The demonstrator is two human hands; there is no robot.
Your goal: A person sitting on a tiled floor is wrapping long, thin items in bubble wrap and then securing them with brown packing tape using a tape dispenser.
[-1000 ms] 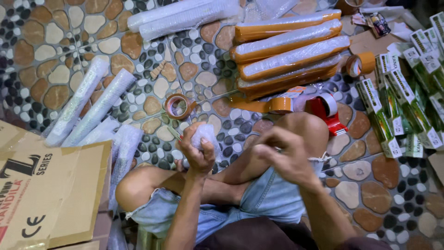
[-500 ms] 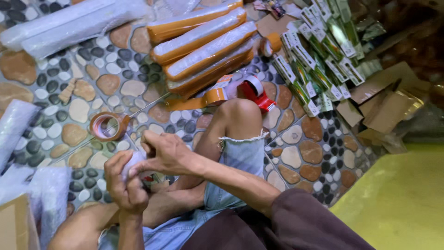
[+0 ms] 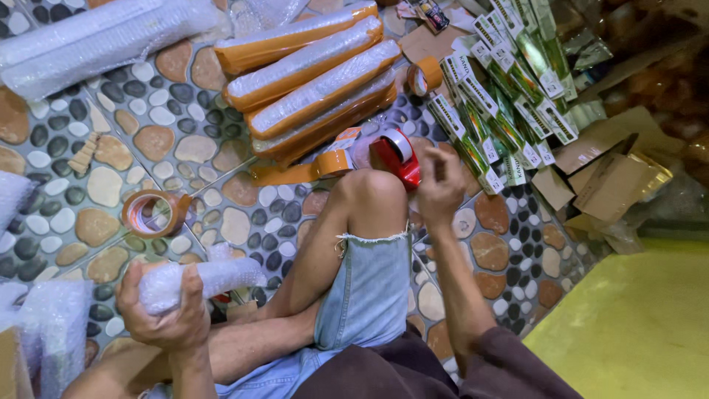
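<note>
My left hand (image 3: 168, 314) grips a small bundle wrapped in bubble wrap (image 3: 199, 279), held low at the left above the pebble-pattern floor. My right hand (image 3: 440, 183) is stretched out past my raised knee (image 3: 367, 193), fingers bent, right beside a red tape dispenser (image 3: 397, 157) loaded with brown tape. Whether the fingers touch the dispenser I cannot tell. A loose roll of brown tape (image 3: 151, 213) lies on the floor left of my leg.
Several long rolls wrapped in orange tape and bubble wrap (image 3: 314, 87) lie ahead. Green and white slim boxes (image 3: 502, 96) fan out at the upper right, beside flattened cardboard (image 3: 605, 177). Bubble-wrapped tubes (image 3: 96, 37) lie at the top left, loose bubble wrap (image 3: 55, 332) at the lower left.
My right hand left the bundle and reached forward to the red tape dispenser. The left hand kept hold of the bundle. The view swung to the right.
</note>
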